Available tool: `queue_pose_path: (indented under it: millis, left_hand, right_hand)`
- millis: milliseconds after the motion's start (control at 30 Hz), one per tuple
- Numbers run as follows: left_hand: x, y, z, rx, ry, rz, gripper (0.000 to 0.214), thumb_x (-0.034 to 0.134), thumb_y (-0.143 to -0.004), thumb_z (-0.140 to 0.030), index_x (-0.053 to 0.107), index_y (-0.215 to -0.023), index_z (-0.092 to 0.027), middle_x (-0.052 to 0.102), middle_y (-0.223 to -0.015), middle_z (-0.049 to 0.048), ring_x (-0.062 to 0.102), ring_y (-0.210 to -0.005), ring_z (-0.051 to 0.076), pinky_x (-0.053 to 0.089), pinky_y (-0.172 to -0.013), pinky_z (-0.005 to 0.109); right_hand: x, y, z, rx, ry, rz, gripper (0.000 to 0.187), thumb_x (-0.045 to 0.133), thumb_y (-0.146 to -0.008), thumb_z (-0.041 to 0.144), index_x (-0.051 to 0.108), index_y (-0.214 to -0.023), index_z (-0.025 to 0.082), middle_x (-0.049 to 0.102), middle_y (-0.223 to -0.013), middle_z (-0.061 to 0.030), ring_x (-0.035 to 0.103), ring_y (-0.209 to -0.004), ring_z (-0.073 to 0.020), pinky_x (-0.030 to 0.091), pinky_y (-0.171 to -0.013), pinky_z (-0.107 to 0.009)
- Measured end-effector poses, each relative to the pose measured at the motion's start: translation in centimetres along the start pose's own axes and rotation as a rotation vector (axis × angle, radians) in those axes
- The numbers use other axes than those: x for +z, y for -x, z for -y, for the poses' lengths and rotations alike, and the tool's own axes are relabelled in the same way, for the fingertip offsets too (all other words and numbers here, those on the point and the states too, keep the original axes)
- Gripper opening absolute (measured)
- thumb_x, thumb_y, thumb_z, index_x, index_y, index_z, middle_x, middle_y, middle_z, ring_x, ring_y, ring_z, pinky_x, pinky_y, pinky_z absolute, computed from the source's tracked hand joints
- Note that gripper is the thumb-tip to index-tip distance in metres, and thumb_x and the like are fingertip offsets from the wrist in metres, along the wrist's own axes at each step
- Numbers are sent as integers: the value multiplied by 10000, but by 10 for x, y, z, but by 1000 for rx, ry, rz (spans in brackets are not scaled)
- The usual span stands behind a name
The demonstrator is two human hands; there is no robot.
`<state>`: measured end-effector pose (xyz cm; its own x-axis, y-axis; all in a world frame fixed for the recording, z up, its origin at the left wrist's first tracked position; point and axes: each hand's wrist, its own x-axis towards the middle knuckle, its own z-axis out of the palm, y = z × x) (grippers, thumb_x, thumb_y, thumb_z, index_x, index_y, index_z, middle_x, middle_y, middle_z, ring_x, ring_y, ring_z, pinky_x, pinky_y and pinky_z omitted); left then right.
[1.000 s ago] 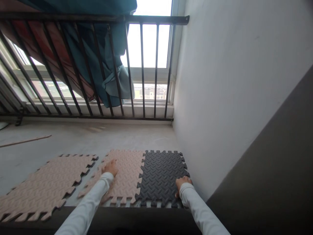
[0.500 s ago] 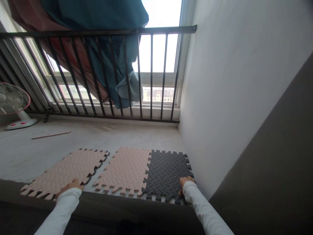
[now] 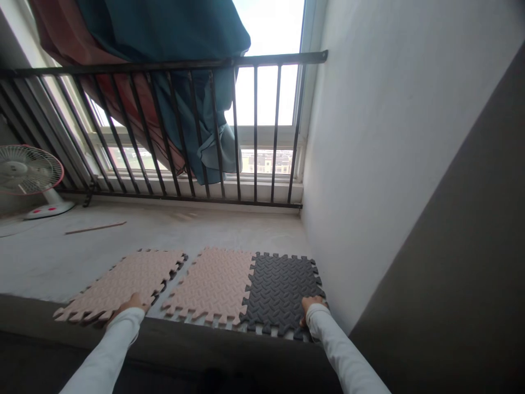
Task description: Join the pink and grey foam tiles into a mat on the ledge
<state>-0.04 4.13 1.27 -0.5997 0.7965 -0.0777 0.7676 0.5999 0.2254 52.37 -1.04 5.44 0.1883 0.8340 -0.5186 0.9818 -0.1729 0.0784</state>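
Note:
A pink foam mat tile (image 3: 127, 282) lies at the left, with dark tile edges showing beneath it. My left hand (image 3: 129, 308) is closed on its near edge; the fingertips are partly hidden. Another pink foam tile (image 3: 215, 284) lies flat in the middle, a narrow gap away from the left one. Its right side meets a black foam tile (image 3: 283, 290) along their toothed edges. At the black tile's near right corner, my right hand (image 3: 314, 306) has its fingers curled against the tile, close to the wall.
A white wall (image 3: 369, 137) rises right beside the black tile. Behind the pale floor (image 3: 164, 224) runs a dark metal railing (image 3: 188, 198) before a window and hanging curtains (image 3: 164, 33). A fan (image 3: 49, 205) and a thin stick (image 3: 96, 227) are at the left. A dark edge (image 3: 184, 339) runs in front.
My left hand and the left pink tile have shifted slightly right and away from me. My right hand stays on the black tile. The view has turned a little.

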Motion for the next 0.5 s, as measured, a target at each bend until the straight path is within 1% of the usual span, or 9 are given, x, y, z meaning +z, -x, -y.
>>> queue_pose_path:
  millis: [33,67,100,167,267,333,367,433,500]
  left_hand:
    - [-11,8,-14,-37,-8,35,453,500,-582,-266,540,-998,-92,616,-950,198,574,-906,298,436,-746,342]
    - [-21,17,-29,-33,23,41,455,495,-603,-273,529,-1024,-104,607,-996,181,566,-931,280,429,-767,320]
    - [-31,26,-45,-26,86,19,441,490,-621,-294,533,-1018,-108,603,-1011,173,561,-937,278,427,-772,318]
    - [-43,44,-78,-1,260,-73,393,465,-651,-321,549,-971,-110,607,-991,165,559,-930,268,429,-765,315]
    - [-44,79,-129,41,384,-148,396,391,-701,-375,528,-982,-131,610,-968,106,569,-871,190,441,-728,254]
    - [-34,114,-165,84,507,-224,436,331,-730,-363,505,-1024,-91,597,-973,129,556,-872,185,436,-757,261]
    - [-26,137,-183,191,537,-184,465,293,-747,-360,494,-1051,-69,584,-1003,149,548,-892,186,428,-785,263]
    - [-6,189,-214,561,467,55,485,252,-760,-301,469,-1120,-60,537,-1111,181,527,-966,182,392,-863,261]
    - [15,240,-236,768,415,204,441,416,-675,-285,534,-1086,-178,522,-1188,104,492,-1052,188,365,-912,260]
  right_hand:
    - [0,0,0,1,-2,-1,749,771,-407,308,536,-1105,172,509,-1186,-162,383,-1162,-325,401,-875,-451]
    - [0,0,0,1,-4,0,746,768,-412,310,534,-1107,170,511,-1185,-159,383,-1162,-321,398,-880,-446]
    - [0,0,0,5,-6,1,746,764,-421,313,530,-1113,167,511,-1186,-154,380,-1164,-317,394,-888,-440]
    - [0,0,0,14,-9,4,743,754,-437,310,519,-1127,163,505,-1197,-143,370,-1172,-311,387,-899,-431]
    - [-1,1,1,16,-8,10,735,749,-441,275,515,-1131,174,495,-1210,-133,368,-1174,-312,394,-890,-433]
    - [-2,2,2,11,-3,13,735,749,-431,250,518,-1126,186,493,-1212,-127,373,-1168,-318,405,-873,-439]
    - [-2,1,2,8,1,14,736,748,-428,244,519,-1125,189,496,-1210,-122,377,-1165,-321,409,-869,-440]
    - [-1,1,2,1,7,10,730,743,-430,248,520,-1122,192,501,-1207,-106,381,-1159,-324,415,-863,-440]
    - [0,-1,1,-11,11,-3,703,735,-445,270,528,-1112,196,517,-1191,-95,394,-1150,-323,419,-863,-439]
